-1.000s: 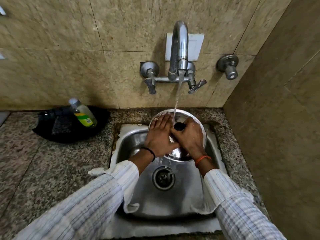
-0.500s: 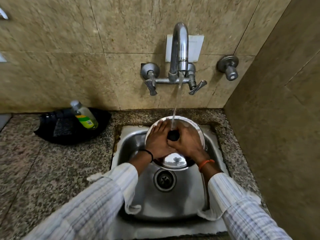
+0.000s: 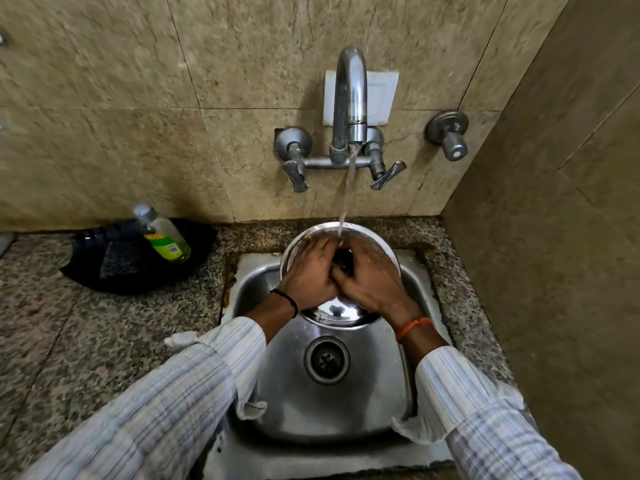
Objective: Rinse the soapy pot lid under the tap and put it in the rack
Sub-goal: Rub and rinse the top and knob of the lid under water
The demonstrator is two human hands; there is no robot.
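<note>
A round steel pot lid [image 3: 337, 311] with a black knob [image 3: 343, 258] is held over the back of the sink, under the running tap [image 3: 350, 98]. The water stream lands near the knob, between my hands. My left hand [image 3: 310, 271] lies flat on the lid's left side, fingers spread toward the knob. My right hand [image 3: 369, 277] covers the right side with fingers curled around the knob. Both hands hide most of the lid's top. No rack is in view.
The steel sink [image 3: 277, 393] with its drain [image 3: 327, 360] sits in a speckled granite counter [image 3: 86, 334]. A black tray [image 3: 138, 261] holding a scrub pad and a soap bottle [image 3: 162, 235] stands at the back left. A tiled wall closes the right side.
My hands have shifted over the lid while it stays under the stream; the left fingers have moved closer to the knob. The camera view has tilted slightly.
</note>
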